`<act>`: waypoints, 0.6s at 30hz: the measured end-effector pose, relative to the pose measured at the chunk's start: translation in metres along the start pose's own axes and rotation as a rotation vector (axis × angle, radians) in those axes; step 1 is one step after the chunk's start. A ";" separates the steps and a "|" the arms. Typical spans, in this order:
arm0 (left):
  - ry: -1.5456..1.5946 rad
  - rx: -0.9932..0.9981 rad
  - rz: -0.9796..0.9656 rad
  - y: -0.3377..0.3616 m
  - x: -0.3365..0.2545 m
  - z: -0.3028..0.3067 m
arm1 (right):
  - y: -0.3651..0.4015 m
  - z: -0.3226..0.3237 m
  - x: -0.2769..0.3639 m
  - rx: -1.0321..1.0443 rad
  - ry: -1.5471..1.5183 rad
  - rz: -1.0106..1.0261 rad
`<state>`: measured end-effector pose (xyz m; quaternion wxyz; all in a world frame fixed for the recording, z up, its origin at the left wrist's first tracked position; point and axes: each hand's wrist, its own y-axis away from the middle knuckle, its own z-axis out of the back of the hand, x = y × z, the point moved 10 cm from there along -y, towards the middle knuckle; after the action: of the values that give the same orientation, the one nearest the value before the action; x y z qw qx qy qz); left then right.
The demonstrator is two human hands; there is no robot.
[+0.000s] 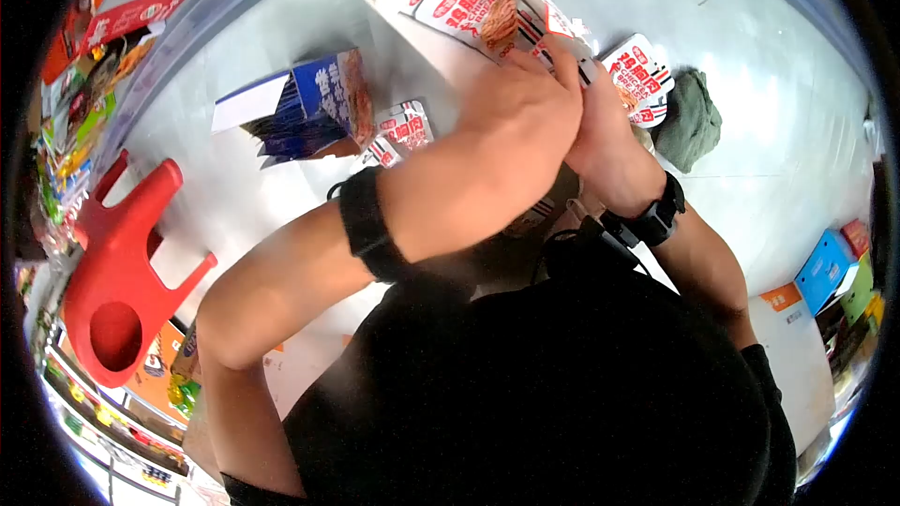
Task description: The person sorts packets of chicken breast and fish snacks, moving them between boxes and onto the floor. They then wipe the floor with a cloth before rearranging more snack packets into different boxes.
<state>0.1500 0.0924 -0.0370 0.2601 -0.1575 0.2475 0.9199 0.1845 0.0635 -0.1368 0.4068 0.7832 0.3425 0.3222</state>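
An open white box at the top centre holds white and red packets labelled chicken breast. My left hand reaches across from the left to the box's lower right end, its fingers closed on the edge of a packet. Pressed close beside it is my right hand, its fingers mostly hidden behind the left hand and the packet edge. Right of the hands, more chicken breast packets lie on the floor. Smaller packets lie left of my left forearm.
A blue carton with an open flap lies at the left. Beyond it a red plastic stool lies tipped over. A dark green cloth is crumpled at the right. Packaged goods line the left edge; a blue box is at the far right.
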 end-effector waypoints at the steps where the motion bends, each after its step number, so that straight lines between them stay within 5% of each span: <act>1: 0.004 -0.006 0.013 0.001 0.000 -0.002 | 0.007 -0.005 0.008 -0.009 -0.045 0.074; 9: -0.085 -0.140 0.000 0.001 -0.003 0.005 | 0.003 0.009 0.006 -0.044 -0.034 0.024; 11: -0.032 -0.174 -0.010 0.002 -0.003 0.011 | 0.001 -0.001 0.009 0.136 -0.021 0.029; 18: 0.173 -0.196 -0.090 0.010 -0.011 0.032 | -0.004 0.020 0.010 0.254 -0.053 0.052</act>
<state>0.1484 0.0971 -0.0022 0.2621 -0.2718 0.1707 0.9101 0.2043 0.0650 -0.1474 0.3047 0.8452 0.3493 0.2660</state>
